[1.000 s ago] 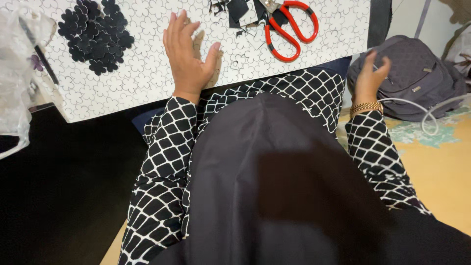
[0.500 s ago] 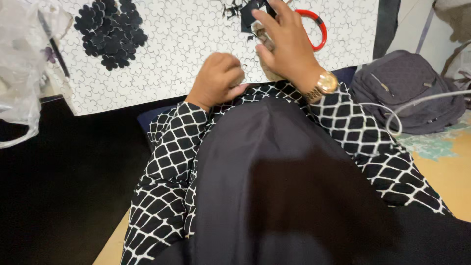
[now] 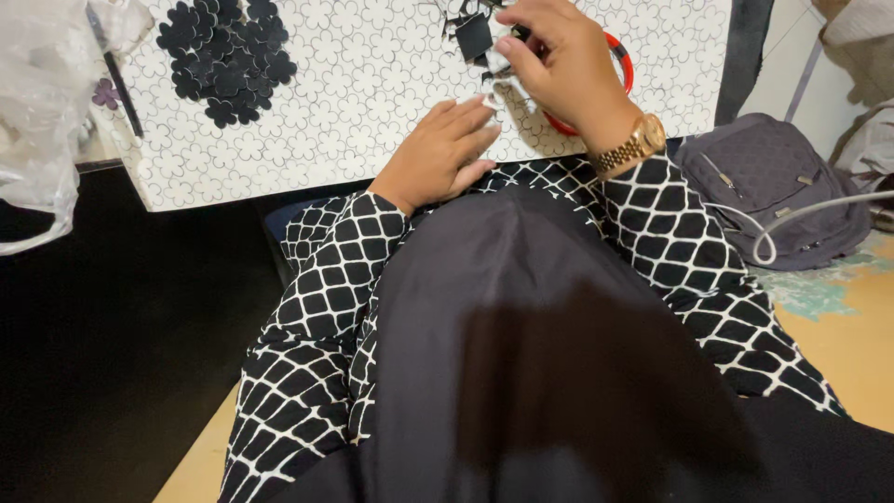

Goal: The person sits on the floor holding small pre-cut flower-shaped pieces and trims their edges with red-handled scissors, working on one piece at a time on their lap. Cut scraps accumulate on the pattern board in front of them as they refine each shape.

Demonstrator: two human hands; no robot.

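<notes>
My right hand (image 3: 570,67) hovers over the far part of a white board with a flower pattern (image 3: 354,121). Its fingers are pinched on a small whitish object (image 3: 500,58), beside a black square scrap (image 3: 473,37). Red-handled scissors (image 3: 626,73) lie on the board under this hand, mostly hidden by it. A gold watch sits on that wrist. My left hand (image 3: 442,154) rests flat on the board's near edge, fingers stretched out and holding nothing, its fingertips just below the right hand.
A pile of black flower-shaped cutouts (image 3: 223,61) lies at the board's far left. A clear plastic bag (image 3: 37,121) hangs at the left edge. A grey backpack (image 3: 782,186) with a white cable (image 3: 801,212) sits on the floor to the right.
My right hand came from the backpack to the scissors and now pinches a small whitish object. My left hand drew back, curled, then stretched flat on the near edge.
</notes>
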